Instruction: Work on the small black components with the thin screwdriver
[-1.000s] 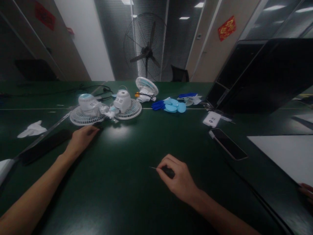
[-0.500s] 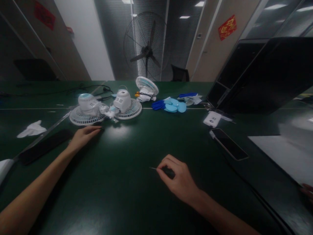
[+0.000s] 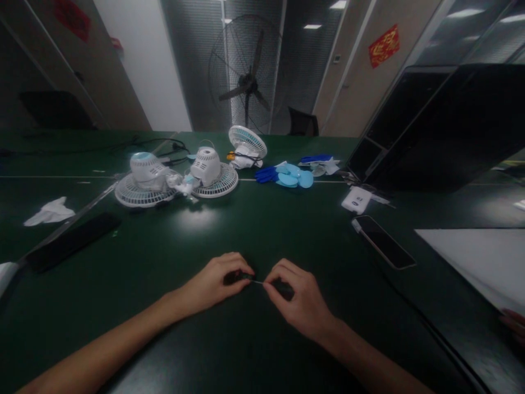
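Left of the smartphone (image 3: 385,242), my right hand (image 3: 297,298) is pinched closed on a thin metal rod (image 3: 257,282) and my left hand (image 3: 215,282) pinches a small dark part (image 3: 248,277) at its tip: both picked up, can't tell if joined.

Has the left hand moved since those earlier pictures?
Yes: judged against the phone, the left hand has moved right and toward the wearer, leaving the leftmost white fan and coming close to the right hand.

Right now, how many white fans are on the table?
3: the left fan, the middle fan just right of it, and the rear fan farther back to its right. The monitor could hide more.
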Demonstrator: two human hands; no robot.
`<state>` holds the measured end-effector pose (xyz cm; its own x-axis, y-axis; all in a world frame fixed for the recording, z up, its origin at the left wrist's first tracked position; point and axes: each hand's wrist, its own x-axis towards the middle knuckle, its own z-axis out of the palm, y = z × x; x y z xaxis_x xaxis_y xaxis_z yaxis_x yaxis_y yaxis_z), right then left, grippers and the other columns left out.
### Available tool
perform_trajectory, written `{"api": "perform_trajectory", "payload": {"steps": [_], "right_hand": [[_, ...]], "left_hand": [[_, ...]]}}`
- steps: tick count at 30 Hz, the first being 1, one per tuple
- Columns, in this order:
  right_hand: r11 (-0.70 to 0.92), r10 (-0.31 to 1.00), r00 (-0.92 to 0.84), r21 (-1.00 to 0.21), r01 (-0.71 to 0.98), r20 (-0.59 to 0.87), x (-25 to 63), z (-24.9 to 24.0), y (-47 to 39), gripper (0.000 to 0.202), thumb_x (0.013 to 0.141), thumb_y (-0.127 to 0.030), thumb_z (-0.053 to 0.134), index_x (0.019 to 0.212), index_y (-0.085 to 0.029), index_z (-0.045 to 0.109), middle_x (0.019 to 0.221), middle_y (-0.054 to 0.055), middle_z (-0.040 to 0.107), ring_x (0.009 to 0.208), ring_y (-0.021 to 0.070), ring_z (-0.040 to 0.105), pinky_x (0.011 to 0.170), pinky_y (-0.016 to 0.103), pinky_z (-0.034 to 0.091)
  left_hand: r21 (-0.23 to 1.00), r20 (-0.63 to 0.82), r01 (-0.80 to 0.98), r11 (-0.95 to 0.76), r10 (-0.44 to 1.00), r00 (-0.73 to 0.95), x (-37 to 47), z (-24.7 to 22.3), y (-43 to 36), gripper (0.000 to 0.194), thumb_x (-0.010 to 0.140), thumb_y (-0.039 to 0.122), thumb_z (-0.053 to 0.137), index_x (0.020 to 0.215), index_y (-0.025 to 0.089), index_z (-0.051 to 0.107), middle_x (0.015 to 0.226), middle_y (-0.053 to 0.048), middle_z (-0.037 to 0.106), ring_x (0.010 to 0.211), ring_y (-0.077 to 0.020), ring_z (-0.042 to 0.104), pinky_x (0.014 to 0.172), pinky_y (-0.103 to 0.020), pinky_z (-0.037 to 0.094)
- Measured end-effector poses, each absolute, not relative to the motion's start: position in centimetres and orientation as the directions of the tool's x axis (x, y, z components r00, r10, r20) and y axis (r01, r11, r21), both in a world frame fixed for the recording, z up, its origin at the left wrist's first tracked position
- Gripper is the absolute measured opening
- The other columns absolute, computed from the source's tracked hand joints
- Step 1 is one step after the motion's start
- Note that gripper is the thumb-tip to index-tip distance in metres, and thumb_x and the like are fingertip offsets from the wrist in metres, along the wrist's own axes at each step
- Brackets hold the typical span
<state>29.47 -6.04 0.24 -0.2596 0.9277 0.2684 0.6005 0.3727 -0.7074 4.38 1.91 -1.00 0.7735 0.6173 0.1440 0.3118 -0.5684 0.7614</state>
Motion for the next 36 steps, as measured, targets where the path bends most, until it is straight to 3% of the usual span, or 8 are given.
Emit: {"api": "perform_trajectory", "payload": {"steps": [3, 10, 21, 29, 33, 36], "right_hand": [[0.358, 0.934, -0.246, -0.695, 0.624, 0.26, 29.5, 0.2, -6.1, 0.009, 0.096, -0.02, 0.064, 0.088, -0.022, 0.068, 0.091, 0.003, 0.068, 0.077, 0.0175, 0.066, 0.071, 0.03, 0.051], [0.336, 0.942, -0.226, -0.679, 0.653, 0.249, 29.7, 0.3, -6.1, 0.009, 0.095, -0.02, 0.064, 0.086, -0.022, 0.068, 0.09, 0.003, 0.067, 0.074, 0.0175, 0.065, 0.065, 0.029, 0.048], [0.394, 0.917, -0.314, -0.681, 0.617, 0.246, 29.0, 0.1, -6.1, 0.007, 0.097, -0.019, 0.064, 0.093, -0.022, 0.07, 0.097, 0.003, 0.068, 0.081, 0.0179, 0.067, 0.073, 0.03, 0.051], [0.393, 0.918, -0.278, -0.723, 0.568, 0.282, 29.0, -0.2, -5.9, 0.009, 0.101, -0.022, 0.063, 0.097, -0.023, 0.071, 0.099, 0.004, 0.067, 0.087, 0.0187, 0.068, 0.079, 0.031, 0.053], [0.394, 0.919, -0.239, -0.728, 0.562, 0.313, 29.3, 0.0, -6.0, 0.009, 0.1, -0.02, 0.063, 0.094, -0.023, 0.069, 0.096, 0.003, 0.067, 0.086, 0.0188, 0.067, 0.077, 0.031, 0.053], [0.378, 0.926, -0.223, -0.737, 0.56, 0.305, 29.6, 0.2, -6.0, 0.009, 0.099, -0.019, 0.063, 0.095, -0.023, 0.069, 0.096, 0.004, 0.068, 0.085, 0.0191, 0.067, 0.075, 0.032, 0.052]], "left_hand": [[0.716, 0.18, 0.297, -0.631, 0.578, 0.796, 4.7, -1.2, 1.0, 0.023, 0.101, 0.023, 0.063, 0.123, 0.025, 0.068, 0.114, -0.007, 0.068, 0.107, -0.0219, 0.064, 0.093, -0.036, 0.052], [0.713, 0.148, 0.345, -0.61, 0.612, 0.777, 4.2, -0.9, 1.1, 0.027, 0.099, 0.02, 0.065, 0.126, 0.026, 0.065, 0.108, -0.006, 0.066, 0.098, -0.021, 0.063, 0.086, -0.035, 0.051], [0.705, 0.156, 0.309, -0.639, 0.564, 0.811, 4.5, -0.8, 0.9, 0.033, 0.1, 0.025, 0.069, 0.132, 0.026, 0.063, 0.112, -0.007, 0.068, 0.105, -0.0226, 0.063, 0.09, -0.037, 0.051], [0.686, 0.163, 0.336, -0.646, 0.586, 0.794, 4.7, -0.3, 0.5, 0.045, 0.092, 0.024, 0.072, 0.135, 0.027, 0.061, 0.116, -0.008, 0.067, 0.108, -0.026, 0.061, 0.093, -0.041, 0.051], [0.708, 0.123, 0.333, -0.623, 0.573, 0.811, 4.3, 0.3, 0.7, 0.022, 0.098, 0.023, 0.065, 0.119, 0.025, 0.066, 0.115, -0.008, 0.066, 0.11, -0.0246, 0.06, 0.098, -0.041, 0.05], [0.733, 0.092, 0.317, -0.602, 0.549, 0.831, 3.2, 0.4, 2.0, 0.019, 0.105, 0.025, 0.057, 0.121, 0.026, 0.068, 0.118, -0.008, 0.065, 0.114, -0.0224, 0.061, 0.101, -0.037, 0.05]]}}
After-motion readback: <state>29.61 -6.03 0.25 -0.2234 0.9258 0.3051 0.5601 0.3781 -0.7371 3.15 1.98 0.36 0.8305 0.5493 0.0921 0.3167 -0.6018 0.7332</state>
